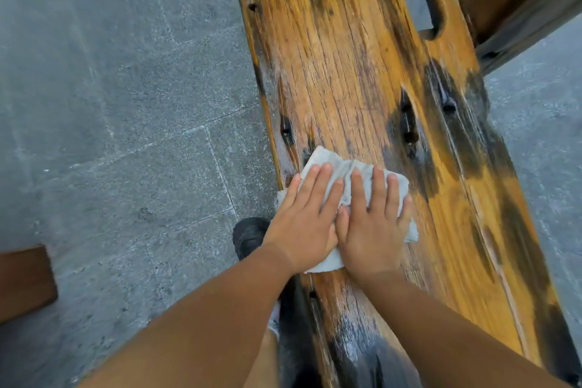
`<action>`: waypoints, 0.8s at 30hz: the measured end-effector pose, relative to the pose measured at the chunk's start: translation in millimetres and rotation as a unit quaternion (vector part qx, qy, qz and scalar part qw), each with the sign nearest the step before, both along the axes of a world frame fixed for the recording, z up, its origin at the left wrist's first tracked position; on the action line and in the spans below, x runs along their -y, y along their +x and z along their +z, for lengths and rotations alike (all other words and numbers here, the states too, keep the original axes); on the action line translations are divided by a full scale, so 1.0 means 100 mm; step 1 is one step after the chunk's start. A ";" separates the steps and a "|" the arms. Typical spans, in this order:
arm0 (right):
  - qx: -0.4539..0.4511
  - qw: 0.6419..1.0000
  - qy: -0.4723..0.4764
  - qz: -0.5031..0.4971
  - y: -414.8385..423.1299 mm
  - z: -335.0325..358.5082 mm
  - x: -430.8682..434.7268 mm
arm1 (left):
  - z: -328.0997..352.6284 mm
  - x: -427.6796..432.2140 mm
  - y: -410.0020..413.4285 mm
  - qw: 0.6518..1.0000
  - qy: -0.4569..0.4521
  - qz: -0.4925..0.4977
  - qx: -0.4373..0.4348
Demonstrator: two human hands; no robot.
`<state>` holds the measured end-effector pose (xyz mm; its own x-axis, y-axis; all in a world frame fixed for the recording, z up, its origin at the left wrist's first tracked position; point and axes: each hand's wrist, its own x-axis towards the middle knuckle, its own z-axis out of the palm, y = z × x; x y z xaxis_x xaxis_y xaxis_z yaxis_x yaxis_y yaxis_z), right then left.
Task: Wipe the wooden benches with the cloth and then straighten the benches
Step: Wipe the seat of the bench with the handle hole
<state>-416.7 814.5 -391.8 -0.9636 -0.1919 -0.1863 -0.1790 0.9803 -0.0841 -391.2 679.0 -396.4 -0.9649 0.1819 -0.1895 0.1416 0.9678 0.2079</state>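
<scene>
Head view, looking down. A wooden bench (378, 79) runs from the upper centre to the lower right; its near end is cut off by the bottom edge and partly hidden behind the forearms. A pale grey cloth (343, 167) lies crumpled on the bench seat near its left edge, most of it covered by the hands. The left hand (304, 220) and the right hand (373, 227) lie side by side, palms down, fingers spread flat and pressing on the cloth; neither is closed around it. A second wooden bench (516, 0) is cut off at the upper right corner, its end near the first bench; whether they touch cannot be told. A brown board (25, 280) is cut off at the left edge. A dark shoe (248, 236) shows on the grey stone floor (110, 104), half hidden by the left wrist. The frame is slightly blurred. No writing or label can be read.
</scene>
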 end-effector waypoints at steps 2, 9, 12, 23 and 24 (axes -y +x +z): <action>0.004 1.000 -0.003 -0.011 -0.36 0.03 0.25 | 0.02 0.23 -0.39 1.000 -0.002 0.004 -0.006; -0.005 1.000 -0.009 0.015 -1.84 -0.05 1.13 | -0.07 1.11 -1.77 0.999 -0.010 0.025 -0.043; -0.020 0.998 -0.026 0.046 -2.56 -0.05 1.50 | -0.06 1.46 -2.41 0.997 -0.005 0.061 -0.038; -0.016 0.990 0.008 0.143 -4.38 -0.05 2.44 | -0.05 2.34 -3.97 0.994 0.041 0.098 0.031; -0.005 0.989 0.018 0.148 -4.39 -0.03 2.44 | -0.05 2.33 -3.97 0.994 0.043 0.095 0.029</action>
<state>-855.8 570.4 -395.0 -0.8682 -0.4588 -0.1891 -0.4588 0.8873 -0.0463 -787.7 445.6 -401.1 -0.9711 0.0159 -0.2383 -0.0564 0.9542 0.2937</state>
